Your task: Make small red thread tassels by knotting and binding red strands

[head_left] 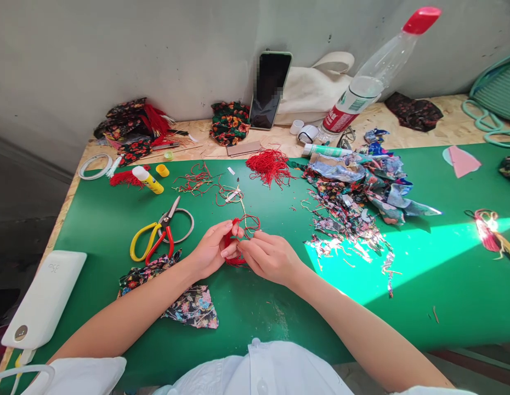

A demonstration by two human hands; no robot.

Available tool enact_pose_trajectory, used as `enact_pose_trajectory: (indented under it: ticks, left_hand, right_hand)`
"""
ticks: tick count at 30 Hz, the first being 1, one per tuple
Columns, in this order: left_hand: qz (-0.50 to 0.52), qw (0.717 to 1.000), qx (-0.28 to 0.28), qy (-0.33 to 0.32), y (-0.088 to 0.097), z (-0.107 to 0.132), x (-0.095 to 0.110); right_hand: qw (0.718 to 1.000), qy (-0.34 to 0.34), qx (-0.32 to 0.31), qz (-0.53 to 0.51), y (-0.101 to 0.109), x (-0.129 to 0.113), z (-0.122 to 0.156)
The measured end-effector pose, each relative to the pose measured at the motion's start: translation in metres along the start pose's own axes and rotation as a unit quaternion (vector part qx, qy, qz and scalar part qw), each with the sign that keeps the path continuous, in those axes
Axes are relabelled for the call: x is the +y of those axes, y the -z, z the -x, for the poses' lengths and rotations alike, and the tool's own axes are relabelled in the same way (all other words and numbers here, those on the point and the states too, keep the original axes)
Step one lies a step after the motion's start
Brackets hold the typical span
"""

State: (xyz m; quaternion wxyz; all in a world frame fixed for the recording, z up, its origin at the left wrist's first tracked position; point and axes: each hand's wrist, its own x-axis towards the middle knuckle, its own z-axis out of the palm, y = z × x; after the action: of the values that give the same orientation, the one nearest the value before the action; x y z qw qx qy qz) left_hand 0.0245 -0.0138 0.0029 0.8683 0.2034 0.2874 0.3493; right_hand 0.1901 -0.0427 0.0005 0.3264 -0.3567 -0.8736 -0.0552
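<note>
Near the middle of the green mat, my left hand (219, 247) is closed on a bundle of red tassel threads (236, 259). Close beside it, my right hand (272, 257) pinches a thin red cord (253, 219), which forms a loop above the fingers. A pale strand runs from the loop toward a small tangle of cord (230, 193) farther back. To the left of my hands lie scissors (166, 225) with one yellow and one red handle, partly over a grey ring. Floral fabric (193, 307) lies under and beside my left forearm.
A loose pile of red threads (271, 166) lies behind my hands. Fabric scraps (353, 192) cover the right side. A glue stick (148, 180) and a white power bank (45, 299) are at left. A phone (271, 88) and a tilted-looking bottle (349, 104) stand at the back.
</note>
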Motion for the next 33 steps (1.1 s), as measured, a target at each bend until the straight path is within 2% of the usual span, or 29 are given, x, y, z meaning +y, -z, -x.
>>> enact_pose_trajectory:
  ticks: [14,26,30,33]
  left_hand:
    - [0.001,1.000,-0.010,0.000,0.0009,-0.0005,0.0002]
    - [0.006,1.000,-0.004,-0.006,-0.0023,-0.0003,0.0016]
    - [-0.001,1.000,-0.002,-0.008,-0.0029,-0.0002,0.0012]
    - [-0.016,1.000,0.003,-0.009,-0.0033,-0.0001,0.0007]
  right_hand:
    - [0.997,0.054,-0.051,-0.001,0.0021,-0.0010,-0.0025]
    - [0.991,0.071,-0.108,-0.023,-0.0023,-0.0020,0.0036]
    - [0.991,0.078,-0.105,-0.037,-0.0021,-0.0023,0.0011]
    - [0.991,0.094,-0.080,-0.049,-0.0006,-0.0027,-0.0018]
